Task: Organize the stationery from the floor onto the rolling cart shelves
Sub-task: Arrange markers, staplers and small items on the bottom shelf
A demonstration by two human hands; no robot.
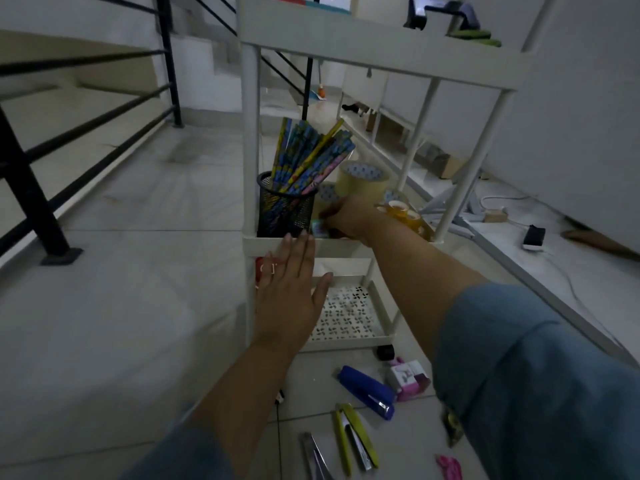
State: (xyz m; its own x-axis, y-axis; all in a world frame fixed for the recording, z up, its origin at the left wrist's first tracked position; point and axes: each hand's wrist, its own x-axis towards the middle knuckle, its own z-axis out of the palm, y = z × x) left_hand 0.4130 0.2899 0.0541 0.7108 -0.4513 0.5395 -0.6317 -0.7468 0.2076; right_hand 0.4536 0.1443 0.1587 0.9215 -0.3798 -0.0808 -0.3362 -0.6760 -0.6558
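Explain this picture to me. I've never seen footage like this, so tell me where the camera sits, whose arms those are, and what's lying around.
There is no machine here. One wide-angle camera sits on a person's head, looking forward and down, so the arms are the wearer's own.

In front stands a white cart with shelves. The middle shelf holds a mesh cup of pencils and tape rolls. The right hand reaches into that shelf, pinching a small shiny item I cannot identify. The left hand is open and flat at the shelf's front edge, holding nothing.

On the floor wait a blue stapler, a pink box, a yellow-green stapler and a metal tool, partly cut off.
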